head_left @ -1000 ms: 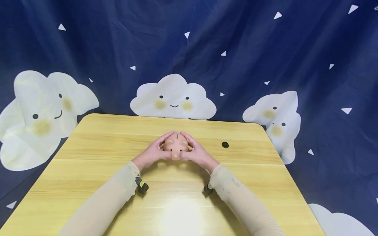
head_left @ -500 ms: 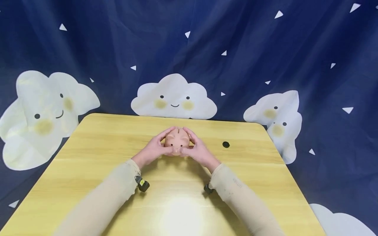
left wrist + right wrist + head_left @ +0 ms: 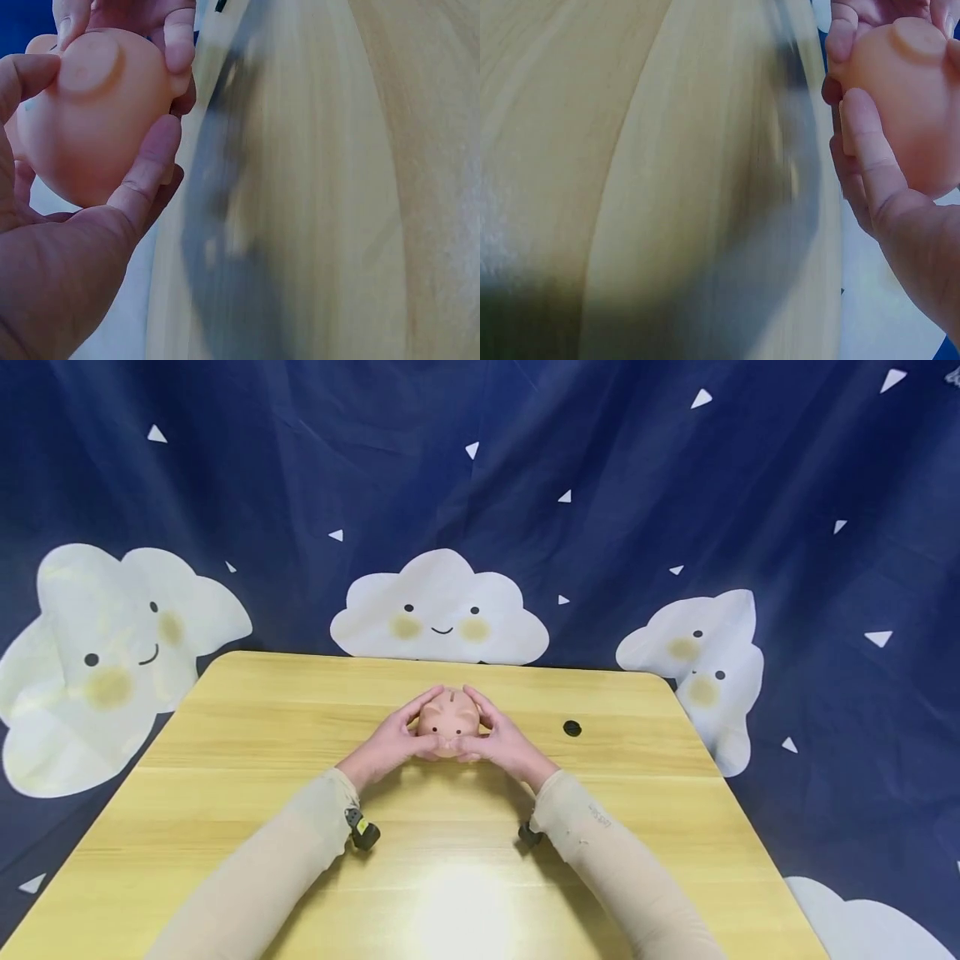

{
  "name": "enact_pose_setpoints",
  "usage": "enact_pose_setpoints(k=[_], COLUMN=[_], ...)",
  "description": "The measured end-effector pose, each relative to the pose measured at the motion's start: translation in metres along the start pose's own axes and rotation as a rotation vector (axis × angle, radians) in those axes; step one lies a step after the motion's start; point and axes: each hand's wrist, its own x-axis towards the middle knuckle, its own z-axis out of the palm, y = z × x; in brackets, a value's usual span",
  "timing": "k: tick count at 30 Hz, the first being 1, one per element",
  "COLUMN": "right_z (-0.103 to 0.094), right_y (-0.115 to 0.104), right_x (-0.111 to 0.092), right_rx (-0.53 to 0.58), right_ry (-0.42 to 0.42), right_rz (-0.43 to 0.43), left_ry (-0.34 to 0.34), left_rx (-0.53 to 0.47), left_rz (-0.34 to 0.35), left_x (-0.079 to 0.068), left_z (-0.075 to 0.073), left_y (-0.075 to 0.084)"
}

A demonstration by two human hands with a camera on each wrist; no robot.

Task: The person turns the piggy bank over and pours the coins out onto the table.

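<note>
A pink piggy bank [image 3: 448,717] faces me near the middle of the table, with two small dark eyes and a slot on top. My left hand [image 3: 390,744] grips its left side, and my right hand [image 3: 513,748] grips its right side. Both thumbs lie at the front by the snout, and the other fingers curve round the sides. In the left wrist view the round snout of the piggy bank [image 3: 82,150] shows between the hands. The right wrist view shows its smooth side, with the right thumb [image 3: 866,124] along the underside near a foot.
On the wooden table [image 3: 262,735], right of the hands, lies a small black round piece [image 3: 572,728]. A dark blue curtain [image 3: 450,460] with printed white clouds hangs behind the table's far edge. Both wrists carry small black cameras.
Both hands have moved the piggy bank slightly away from me and tilted it a little since one second ago. Over the last half second it has hardly moved. The black piece stays put.
</note>
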Motion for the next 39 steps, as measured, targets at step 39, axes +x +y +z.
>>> enact_pose_setpoints(k=[39], right_z=[0.000], right_y=[-0.021], right_x=[-0.009], right_rx=[-0.145], right_ry=[0.100], right_rz=[-0.215], left_ry=[0.060], left_rx=[0.184], left_rz=[0.190], left_x=[0.000], left_z=[0.010], left_y=[0.019])
